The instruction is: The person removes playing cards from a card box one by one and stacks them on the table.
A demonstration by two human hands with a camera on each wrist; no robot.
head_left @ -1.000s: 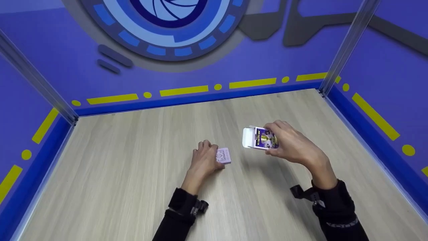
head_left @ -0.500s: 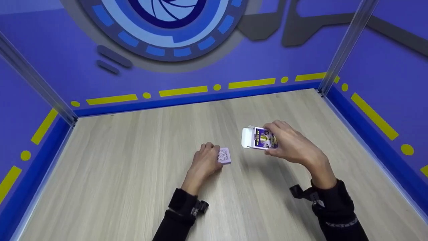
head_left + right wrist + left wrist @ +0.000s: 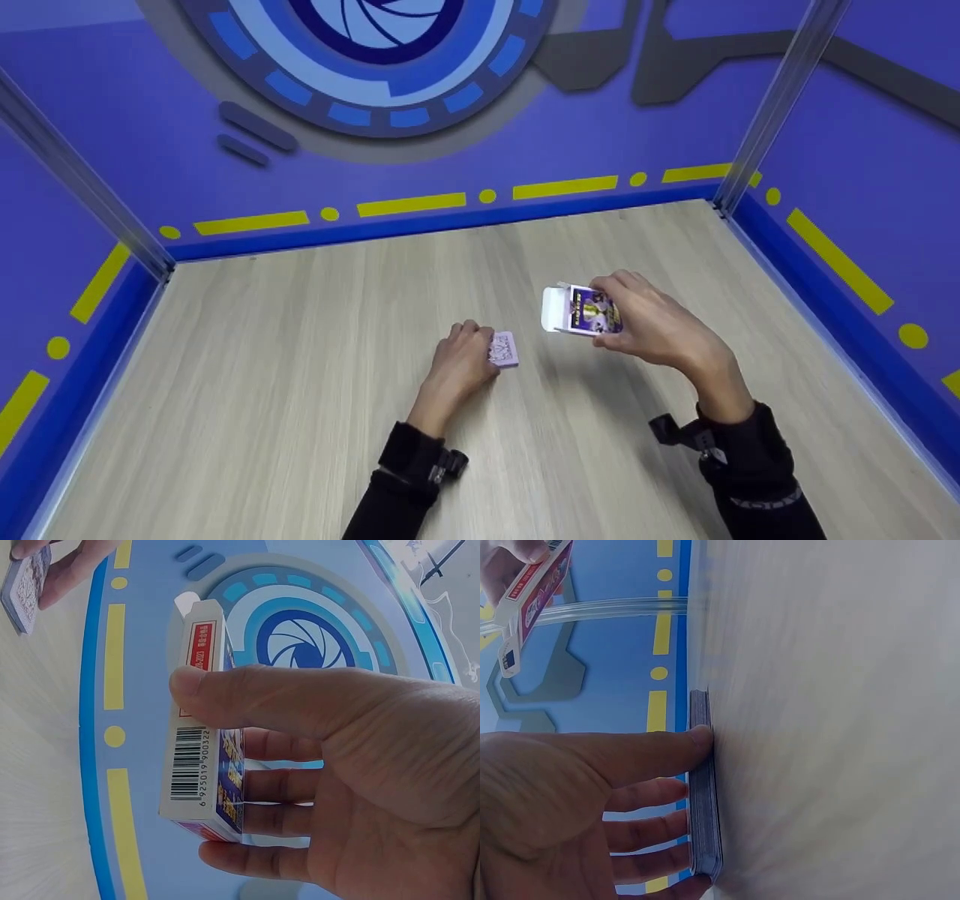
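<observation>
A squared deck of playing cards (image 3: 505, 349) with a pale purple patterned back lies flat on the wooden table. My left hand (image 3: 461, 360) grips it from the left, thumb on the near long edge and fingers round the far side; the left wrist view shows the stacked card edges (image 3: 705, 817). Held above the table to the right, a small card box (image 3: 592, 309) with purple and yellow print has its white end flap (image 3: 555, 308) open toward the deck. My right hand (image 3: 660, 322) pinches this box between thumb and fingers, its barcode side (image 3: 191, 765) facing the right wrist camera.
The light wood table (image 3: 300, 375) is bounded by a blue-purple printed back wall (image 3: 420, 172) and matching side walls. Metal corner posts (image 3: 772, 105) stand where the walls meet. Both wrists wear black straps with small cameras.
My left hand has shifted slightly right along the deck, its thumb drawing in closer to the cards. The right hand and box have stayed almost still.
</observation>
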